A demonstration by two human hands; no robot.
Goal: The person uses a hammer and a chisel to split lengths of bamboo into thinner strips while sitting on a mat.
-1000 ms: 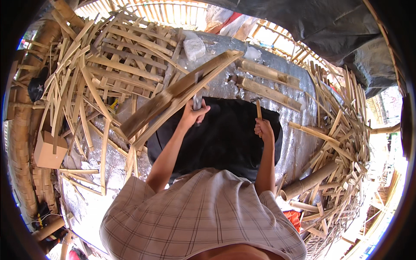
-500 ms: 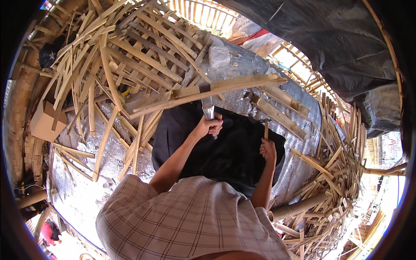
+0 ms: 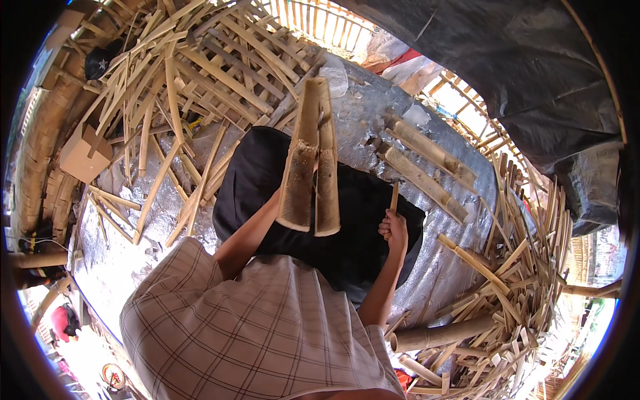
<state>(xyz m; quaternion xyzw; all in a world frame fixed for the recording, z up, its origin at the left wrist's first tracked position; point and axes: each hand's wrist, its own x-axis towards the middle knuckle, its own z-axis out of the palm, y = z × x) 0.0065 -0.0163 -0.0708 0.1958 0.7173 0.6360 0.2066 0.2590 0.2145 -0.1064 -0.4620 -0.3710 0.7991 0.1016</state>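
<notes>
A split bamboo length stands out in front of me, its hollow side toward me. A long narrow gap parts it into two strips, which lie close at the far end and wider apart near me. My left forearm reaches up behind the bamboo, which hides my left hand and anything in it. My right hand is closed round a slim wooden stick that points upward. It is over the right side of the black cloth on my lap, apart from the bamboo.
Piled bamboo strips fill the far left, beside a cardboard box. Two half-round bamboo pieces lie on the silvery sheet at right. More strips and a bamboo pole are near my right side. Black sheeting hangs at upper right.
The bamboo has swung from crosswise to lengthwise and nearer, and a gap now shows along it. The knife seen in my left hand is now hidden. My right hand still grips the stick.
</notes>
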